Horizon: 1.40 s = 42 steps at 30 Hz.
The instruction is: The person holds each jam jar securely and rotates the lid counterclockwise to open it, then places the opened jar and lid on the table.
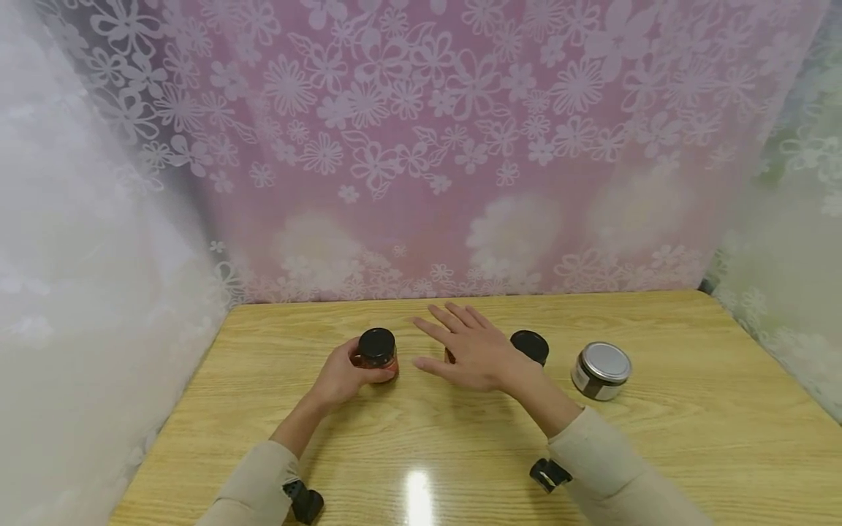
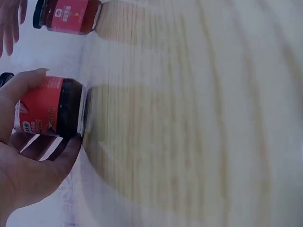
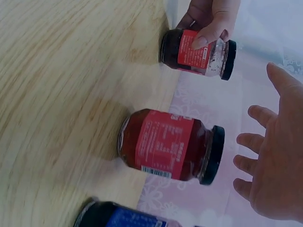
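Observation:
My left hand grips a glass jar with a black lid, a red label and dark contents. Its thumb lies across the label and the fingers curl behind; whether the base touches the table I cannot tell. Spread and holding nothing, my right hand hovers over the middle of the table. Near it in the right wrist view stands a second black-lidded jar with a red label and reddish-brown contents. From the head view the right hand covers most of that jar.
Right of the right hand is another black-lidded jar, whose label is blue. Farther right stands a squat jar with a silver lid. Beyond the wooden table hangs a pink flowered curtain.

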{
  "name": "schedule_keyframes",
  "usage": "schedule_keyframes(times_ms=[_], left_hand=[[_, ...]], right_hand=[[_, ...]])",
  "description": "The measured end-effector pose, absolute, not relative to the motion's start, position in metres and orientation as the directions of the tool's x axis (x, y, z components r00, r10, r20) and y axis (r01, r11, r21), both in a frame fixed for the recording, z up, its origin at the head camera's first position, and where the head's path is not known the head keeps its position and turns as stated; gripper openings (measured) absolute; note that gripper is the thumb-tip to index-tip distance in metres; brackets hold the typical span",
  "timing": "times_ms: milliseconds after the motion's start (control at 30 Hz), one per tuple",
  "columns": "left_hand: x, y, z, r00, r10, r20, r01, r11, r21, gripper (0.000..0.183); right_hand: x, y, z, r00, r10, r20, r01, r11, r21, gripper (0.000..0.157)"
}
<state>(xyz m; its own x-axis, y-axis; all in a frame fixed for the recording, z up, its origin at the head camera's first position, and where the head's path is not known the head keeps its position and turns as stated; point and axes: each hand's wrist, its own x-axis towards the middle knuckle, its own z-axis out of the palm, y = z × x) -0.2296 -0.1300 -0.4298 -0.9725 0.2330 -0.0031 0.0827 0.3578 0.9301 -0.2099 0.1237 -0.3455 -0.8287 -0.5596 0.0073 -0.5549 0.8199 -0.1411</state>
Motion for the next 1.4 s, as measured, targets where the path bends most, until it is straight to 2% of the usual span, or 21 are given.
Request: schedule_keyframes(times_ms=[167,433,700,1100,1400], left_hand=[[-0.225,-0.127,-0.423,-0.972,0.236,-0.006,0.075,0.332,0.94,0.055],[-0.213,-0.126,-0.41,-0.958,0.282,0.047,0.152,0.363,0.919,0.054],[-0.196,-0.121,-0.4,-0.963,0.246,0.109,0.192,0.344,0.919,0.052],[-0.173,-0.11,-0.378,-0.931,0.351,0.099,0.22,0.323,0.921,0.056],[-0.173,-0.105,-0.384,-0.939,0.334,0.079,0.191,0.319,0.928,0.064]], right_hand=[[-0.204,0.136,-0.342,-0.82,-0.569,0.057,-0.571,0.81,-0.131,0.072],[-0.191,0.153,-0.34,-0.825,-0.554,0.112,-0.565,0.817,-0.119,0.072],[-0.178,0.164,-0.336,-0.83,-0.541,0.134,-0.555,0.826,-0.104,0.073],[-0.166,0.176,-0.337,-0.812,-0.544,0.21,-0.577,0.804,-0.146,0.066],[-0.16,0.18,-0.339,-0.806,-0.547,0.228,-0.582,0.802,-0.132,0.064]])
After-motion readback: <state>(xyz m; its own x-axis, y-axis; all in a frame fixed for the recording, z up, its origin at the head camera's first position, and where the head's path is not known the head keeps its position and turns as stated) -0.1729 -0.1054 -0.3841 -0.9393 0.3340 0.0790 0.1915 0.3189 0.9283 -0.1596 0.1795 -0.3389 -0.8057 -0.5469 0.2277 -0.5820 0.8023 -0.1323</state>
